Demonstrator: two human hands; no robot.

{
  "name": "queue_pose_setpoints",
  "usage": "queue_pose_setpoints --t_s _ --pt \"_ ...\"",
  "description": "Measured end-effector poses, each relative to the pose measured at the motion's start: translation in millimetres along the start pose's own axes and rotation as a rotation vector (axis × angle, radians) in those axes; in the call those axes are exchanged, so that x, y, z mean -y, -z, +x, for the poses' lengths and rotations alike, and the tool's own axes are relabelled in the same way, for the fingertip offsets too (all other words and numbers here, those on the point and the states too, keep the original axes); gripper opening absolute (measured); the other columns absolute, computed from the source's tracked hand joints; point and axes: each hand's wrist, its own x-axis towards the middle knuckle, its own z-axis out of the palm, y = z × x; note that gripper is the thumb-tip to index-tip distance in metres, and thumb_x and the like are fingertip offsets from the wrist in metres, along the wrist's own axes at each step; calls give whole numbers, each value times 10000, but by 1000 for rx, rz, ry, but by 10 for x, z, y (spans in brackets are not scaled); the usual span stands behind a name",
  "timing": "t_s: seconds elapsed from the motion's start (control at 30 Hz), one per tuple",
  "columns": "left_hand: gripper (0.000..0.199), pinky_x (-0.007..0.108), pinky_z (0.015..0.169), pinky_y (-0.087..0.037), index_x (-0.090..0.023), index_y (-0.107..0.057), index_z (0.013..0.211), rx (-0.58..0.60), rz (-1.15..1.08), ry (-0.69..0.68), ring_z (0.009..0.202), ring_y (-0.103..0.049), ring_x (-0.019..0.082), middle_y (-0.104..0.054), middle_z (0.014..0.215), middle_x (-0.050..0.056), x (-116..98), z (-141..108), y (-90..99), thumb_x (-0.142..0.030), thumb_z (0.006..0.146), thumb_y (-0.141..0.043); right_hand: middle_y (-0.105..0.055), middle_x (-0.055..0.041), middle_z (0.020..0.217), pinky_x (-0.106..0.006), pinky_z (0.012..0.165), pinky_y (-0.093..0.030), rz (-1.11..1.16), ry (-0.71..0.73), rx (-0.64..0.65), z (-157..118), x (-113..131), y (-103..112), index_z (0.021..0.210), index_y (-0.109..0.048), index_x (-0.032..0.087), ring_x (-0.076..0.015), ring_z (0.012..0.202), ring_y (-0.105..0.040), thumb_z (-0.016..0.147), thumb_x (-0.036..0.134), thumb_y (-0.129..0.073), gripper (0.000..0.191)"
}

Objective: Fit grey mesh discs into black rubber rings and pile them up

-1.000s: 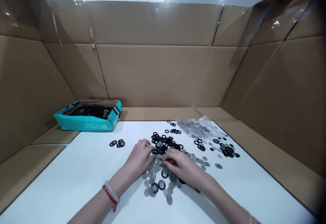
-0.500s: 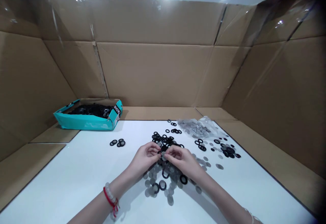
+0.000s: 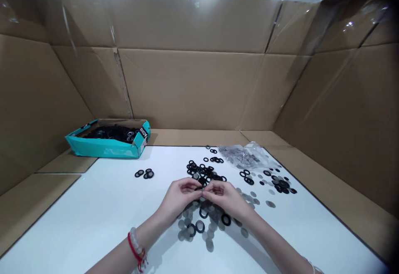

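My left hand [image 3: 181, 195] and my right hand [image 3: 226, 197] meet at the middle of the white table, their fingertips pinched together on a black ring [image 3: 198, 189] with a grey disc at it, mostly hidden by the fingers. Behind and under the hands lies a pile of black rings [image 3: 204, 172]. Many translucent grey discs [image 3: 210, 245] spread below the hands, with a few black rings [image 3: 226, 219] among them.
A teal box [image 3: 106, 148] full of black rings stands at the back left. Several rings with discs [image 3: 149, 174] lie left of centre. A clear plastic bag [image 3: 243, 156] lies at the back right, near dark rings [image 3: 282, 184]. Cardboard walls [image 3: 193, 91] surround the table.
The fingertips of both hands have come closer together, covering more of the ring and the disc. The view has shifted slightly.
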Motion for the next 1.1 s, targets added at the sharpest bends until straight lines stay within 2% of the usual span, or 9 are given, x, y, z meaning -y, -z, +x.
queue_pose_setpoints --t_s 0.13,0.23,0.33,0.5,0.63,0.77,0.97,1.1 --pt "284 257 648 -458 -144 -698 795 -3 -115 73 603 -601 131 -646 636 -1 24 44 51 -275 574 -819 -678 -33 769 -292 681 -487 8 -14 23 1 -14 2 846 -637 172 -184 740 -631 747 376 -678 231" --pt "328 260 669 -466 -137 -716 852 10 -141 82 625 -612 130 -673 682 15 15 47 61 -296 585 -822 -681 -49 854 -299 690 -485 -127 32 -25 -9 34 8 899 -657 178 -186 769 -618 793 356 -633 208" --pt "395 273 698 -483 -122 -717 901 37 -156 109 647 -626 136 -685 722 27 -4 23 38 -310 574 -835 -686 -61 938 -310 745 -477 -116 73 -26 -23 100 -4 886 -673 193 -200 851 -618 837 393 -577 227" --pt "510 267 684 -493 -134 -642 971 40 -198 136 609 -644 133 -641 646 -30 2 5 19 -291 539 -864 -667 -36 744 -289 670 -447 21 32 -30 -18 94 -35 736 -649 180 -183 727 -596 800 482 -609 311" --pt "511 264 691 -493 -130 -615 971 65 -218 176 630 -645 134 -673 683 2 10 33 70 -290 553 -862 -571 7 630 -255 579 -392 37 21 -41 -22 85 -33 649 -584 185 -140 611 -515 789 547 -598 388" --pt "495 249 693 -480 -123 -619 957 88 -244 190 645 -637 126 -684 682 12 9 66 118 -272 554 -865 -539 15 624 -252 572 -364 85 20 -36 -38 114 -39 643 -562 187 -134 600 -475 775 572 -600 409" --pt "422 245 648 -451 -138 -626 911 62 -245 123 625 -624 123 -675 694 4 46 70 118 -277 580 -848 -522 16 620 -259 589 -356 122 16 -22 -24 98 -59 628 -540 184 -133 599 -460 756 585 -616 427" --pt "405 235 631 -428 -125 -647 918 173 -199 157 600 -581 100 -645 695 -1 -6 20 108 -309 607 -831 -473 29 605 -253 559 -322 121 17 -2 -26 108 -47 629 -514 183 -119 573 -411 760 595 -610 442"
